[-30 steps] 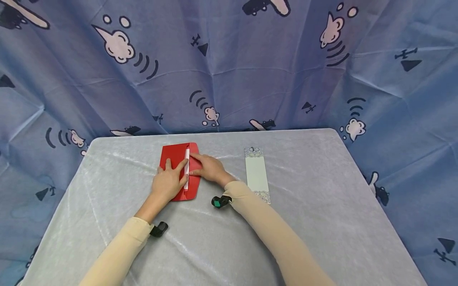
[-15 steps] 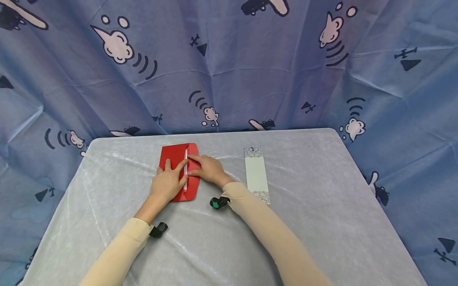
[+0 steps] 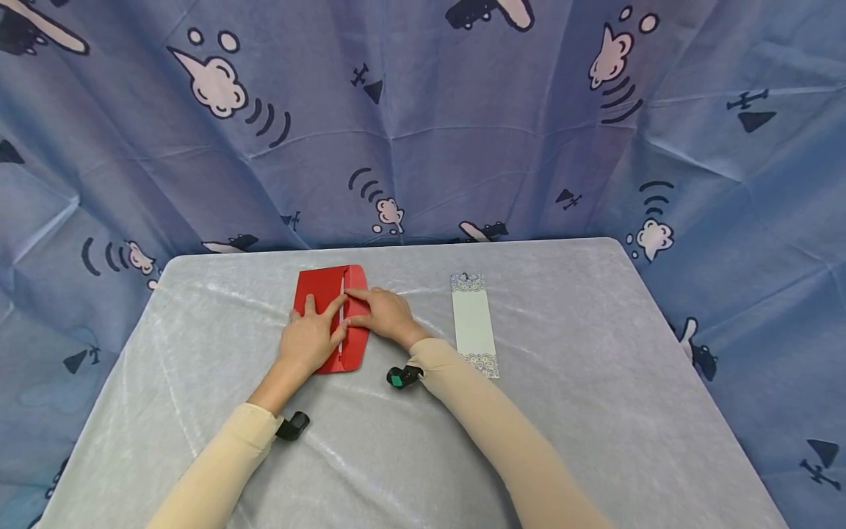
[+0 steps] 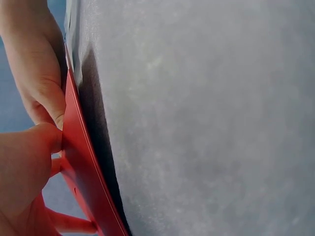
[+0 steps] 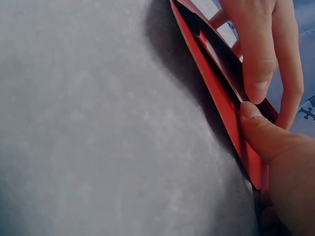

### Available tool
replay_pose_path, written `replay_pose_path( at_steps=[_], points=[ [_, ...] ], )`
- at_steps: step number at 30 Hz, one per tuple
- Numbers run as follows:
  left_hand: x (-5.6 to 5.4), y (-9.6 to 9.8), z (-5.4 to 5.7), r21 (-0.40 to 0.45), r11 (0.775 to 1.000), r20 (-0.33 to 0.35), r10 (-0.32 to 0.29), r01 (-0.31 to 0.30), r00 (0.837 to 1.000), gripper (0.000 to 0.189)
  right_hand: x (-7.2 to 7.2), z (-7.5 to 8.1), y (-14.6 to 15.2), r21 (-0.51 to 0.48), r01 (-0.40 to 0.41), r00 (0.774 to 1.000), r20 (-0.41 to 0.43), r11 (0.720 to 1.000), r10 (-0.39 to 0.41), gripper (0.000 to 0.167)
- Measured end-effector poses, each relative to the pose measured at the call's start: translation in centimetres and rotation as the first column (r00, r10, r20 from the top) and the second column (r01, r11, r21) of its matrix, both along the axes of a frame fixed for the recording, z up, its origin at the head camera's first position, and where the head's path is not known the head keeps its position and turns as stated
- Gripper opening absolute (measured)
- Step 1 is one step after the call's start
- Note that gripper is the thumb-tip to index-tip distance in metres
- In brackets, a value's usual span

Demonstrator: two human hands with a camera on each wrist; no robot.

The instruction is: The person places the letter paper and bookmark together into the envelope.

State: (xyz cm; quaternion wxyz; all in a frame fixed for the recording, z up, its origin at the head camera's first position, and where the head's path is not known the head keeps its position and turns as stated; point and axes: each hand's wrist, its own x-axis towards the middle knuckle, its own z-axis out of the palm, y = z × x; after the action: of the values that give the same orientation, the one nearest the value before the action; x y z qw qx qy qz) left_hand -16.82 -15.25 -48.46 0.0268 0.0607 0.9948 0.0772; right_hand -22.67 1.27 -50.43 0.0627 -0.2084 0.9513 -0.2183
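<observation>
A red envelope (image 3: 320, 282) lies on the table with its flap (image 3: 355, 348) opened out to the right. Only a thin white edge of a card (image 3: 342, 283) shows along its mouth, the rest being hidden inside. My left hand (image 3: 305, 341) rests on the envelope's body, fingers spread, forefinger and thumb reaching the mouth. From the right, my right hand (image 3: 391, 317) lies over the flap, its forefinger and thumb extended apart against the card's edge. In the right wrist view the right thumb (image 5: 268, 135) touches that edge, close to a left fingertip (image 5: 258, 88).
To the right, beside the right forearm, lies a pale card with patterned ends (image 3: 473, 319), its lower end next to the sleeve. A grey cloth covers the table (image 3: 595, 353). Behind it hangs a blue printed curtain (image 3: 429, 169).
The white card has slid left into the envelope, its visible strip shrinking to a thin line. My right hand has shifted slightly left with it; my left hand has stayed in place.
</observation>
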Motion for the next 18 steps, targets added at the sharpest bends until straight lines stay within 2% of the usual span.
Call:
replay_pose_path(
  at_steps=[9,18],
  points=[
    [-0.02,-0.04,0.14,-0.001,1.0,0.002,0.0,0.0,1.0,0.062,-0.07,-0.13,-0.12,0.027,-0.002,1.0,-0.014,1.0,0.002,0.067],
    [-0.06,-0.02,0.11,-0.006,1.0,-0.001,-0.008,0.008,1.0,0.062,-0.11,-0.28,0.04,0.011,-0.002,1.0,-0.005,1.0,0.002,0.068]
  ],
)
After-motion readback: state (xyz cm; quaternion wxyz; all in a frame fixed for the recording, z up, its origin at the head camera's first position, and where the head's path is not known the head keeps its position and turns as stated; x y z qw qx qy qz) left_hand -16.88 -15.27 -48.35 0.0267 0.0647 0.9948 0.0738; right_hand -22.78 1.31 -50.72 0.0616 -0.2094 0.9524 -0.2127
